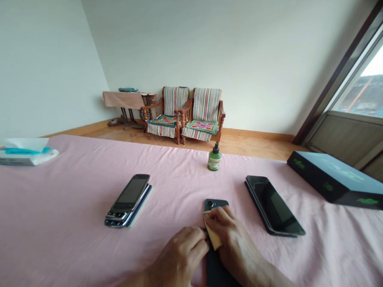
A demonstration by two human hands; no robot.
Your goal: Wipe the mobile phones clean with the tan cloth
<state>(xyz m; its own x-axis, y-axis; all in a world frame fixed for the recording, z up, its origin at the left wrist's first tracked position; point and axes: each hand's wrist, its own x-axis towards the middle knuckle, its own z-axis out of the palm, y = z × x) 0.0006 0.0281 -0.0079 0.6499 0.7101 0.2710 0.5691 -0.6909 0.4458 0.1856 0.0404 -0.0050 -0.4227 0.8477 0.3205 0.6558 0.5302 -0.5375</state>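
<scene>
Head view: phone (216,269) long axis approx. fore-aft; R hand (230,233) atop phone, pinching yellow cloth (213,238); L hand (184,249) curled at phone's left edge, grip unclear.

A dark phone (218,271) is laid lengthwise, back upward, on a pink sheet (179,191); a round lens (210,203) is set at its far left corner, and its near end is cut off from view. A yellow cloth (214,238), partly hidden, is held aslant over the phone's back.
</scene>
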